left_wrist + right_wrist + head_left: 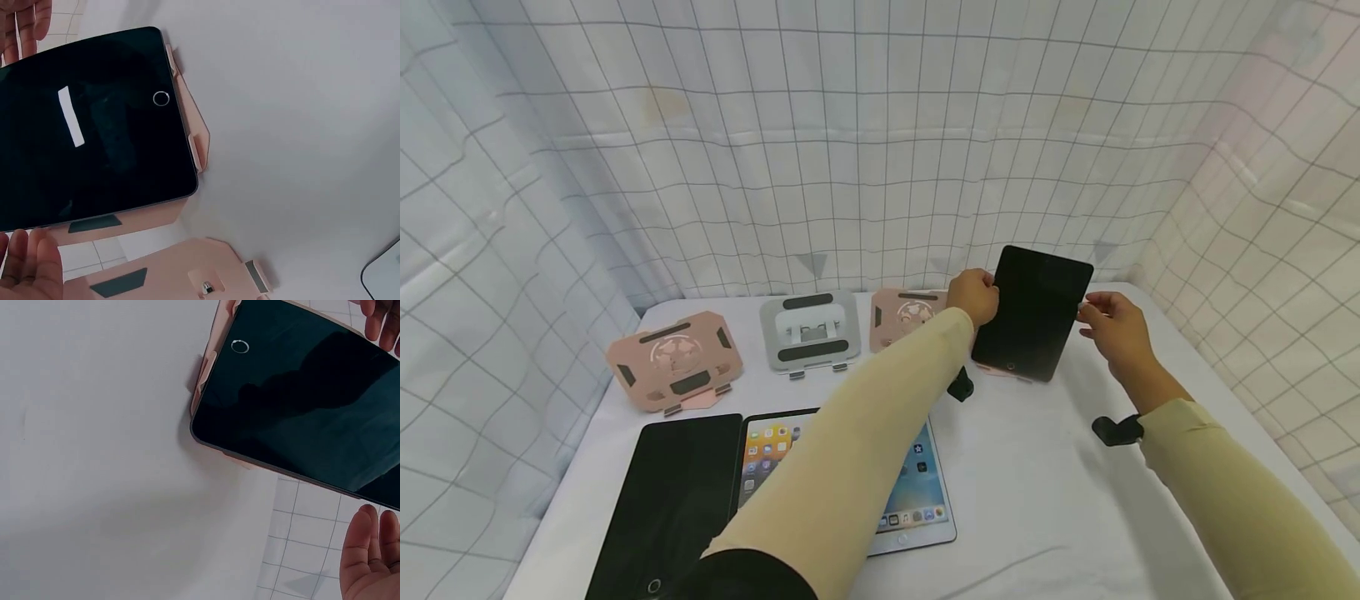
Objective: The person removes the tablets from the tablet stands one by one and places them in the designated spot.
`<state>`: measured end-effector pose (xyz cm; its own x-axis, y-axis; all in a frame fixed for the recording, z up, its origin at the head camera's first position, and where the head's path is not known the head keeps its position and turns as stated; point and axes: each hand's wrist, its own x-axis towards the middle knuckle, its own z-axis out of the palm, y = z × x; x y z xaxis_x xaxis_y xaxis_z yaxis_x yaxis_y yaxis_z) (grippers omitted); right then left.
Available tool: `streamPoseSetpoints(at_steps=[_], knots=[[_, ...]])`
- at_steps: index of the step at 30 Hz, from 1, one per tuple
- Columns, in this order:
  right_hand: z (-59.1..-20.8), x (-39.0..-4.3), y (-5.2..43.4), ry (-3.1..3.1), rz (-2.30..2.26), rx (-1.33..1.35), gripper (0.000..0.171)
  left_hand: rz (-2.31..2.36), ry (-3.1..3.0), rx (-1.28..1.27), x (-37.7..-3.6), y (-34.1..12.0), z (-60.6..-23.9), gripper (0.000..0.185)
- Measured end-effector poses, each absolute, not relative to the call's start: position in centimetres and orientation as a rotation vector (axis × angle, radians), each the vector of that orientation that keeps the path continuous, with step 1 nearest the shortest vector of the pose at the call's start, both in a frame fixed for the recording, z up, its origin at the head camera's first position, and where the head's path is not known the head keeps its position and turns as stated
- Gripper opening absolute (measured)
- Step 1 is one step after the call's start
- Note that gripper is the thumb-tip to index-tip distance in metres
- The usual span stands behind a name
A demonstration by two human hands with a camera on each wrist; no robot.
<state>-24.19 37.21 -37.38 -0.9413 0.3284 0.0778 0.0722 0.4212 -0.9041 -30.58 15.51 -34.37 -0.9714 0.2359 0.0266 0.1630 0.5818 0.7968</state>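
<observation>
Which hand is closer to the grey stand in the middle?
The left hand. It grips the left edge of the dark tablet, one pink stand away from the grey stand. The right hand is on the tablet's far side.

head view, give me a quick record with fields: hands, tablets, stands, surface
left hand: grips the left edge of the dark tablet
right hand: at that tablet's right edge, contact unclear
dark tablet: leans on a pink stand, screen off
flat tablets: black tablet and lit tablet side by side
free stands: pink left stand, grey stand, pink middle stand
surface: white table
</observation>
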Motion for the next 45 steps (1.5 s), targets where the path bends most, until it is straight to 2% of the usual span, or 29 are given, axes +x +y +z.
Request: streamPoseSetpoints(at_steps=[7, 19, 26, 36, 45], knots=[[-37.6, -24.6, 36.9, -2.394, 1.567, -0.361, 0.039, 1.371, 2.698, 0.293, -30.9, 15.3, -34.4, 0.032], [-37.9, -24.2, 37.1, -2.234, 1.701, -0.406, 0.014, 1.465, 2.660, 0.304, -30.7, 15.6, -35.1, 0.024], [-38.4, -23.6, 36.9, -2.021, 1.911, -0.316, 0.019, 1.521, 2.632, 0.326, -30.3, 15.3, -35.5, 0.020], [-38.7, -22.8, 36.7, -1.960, 1.920, -0.259, 0.003, 1.577, 2.552, 0.454, -29.9, 14.1, -35.9, 0.011], [-38.0, -22.3, 36.2, -1.924, 1.936, -0.148, 0.005, 1.713, 2.450, 0.546, -28.8, 12.7, -35.5, 0.009]])
